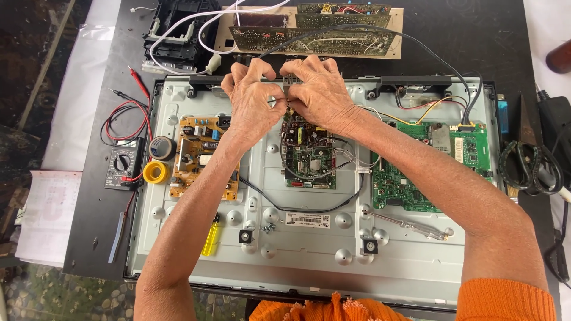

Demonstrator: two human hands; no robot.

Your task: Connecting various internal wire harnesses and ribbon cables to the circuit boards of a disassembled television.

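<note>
Our left hand and right hand meet at upper centre, fingertips pinched together on a small wire end, steadying it just above the small green circuit board. Around them lie the grey metal back panel, a tan power board at left, and a multimeter on the black bench.

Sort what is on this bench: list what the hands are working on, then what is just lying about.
In use:
left hand
right hand
small green circuit board
grey metal back panel

Lying about:
multimeter
yellow solder reel
yellow lighter
scissors
tweezers
loose brown circuit boards
</note>
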